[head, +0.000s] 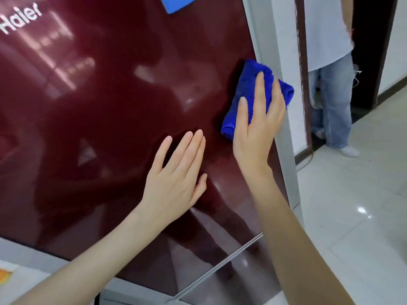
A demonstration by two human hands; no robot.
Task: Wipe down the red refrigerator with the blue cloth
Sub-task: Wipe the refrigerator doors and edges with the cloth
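Question one: where was the blue cloth [248, 82]?

Folded into a thick pad and pressed flat against the red refrigerator door [105, 111], right at the door's right-hand edge. One corner stuck out past the door, over the grey side panel [285, 146].

And the hand on it?

The right hand [257, 130] lay over the lower half of the cloth. Its fingers [260, 86] were straight and released, spread across the fabric and pushing it onto the door rather than clenching it.

The other hand?

The left hand [176, 172] was flat on the bare door, lower than the cloth and to its left, not touching it. The fingers were together and pointed up and to the right, with the thumb out to the side. It grasped nothing.

Anything else on the door?

A white Haier logo [21, 17] sat at its top left, and a blue sticker [176, 4] was cut off by the top of the view. Below the hands a silver seam [220, 265] divided this door from the next one down. The glossy red carried blurred reflections.

And beyond the door?

To its right were white floor tiles [352, 227], and a second person [330, 95] in a white top and pale jeans stood in a dark doorway.
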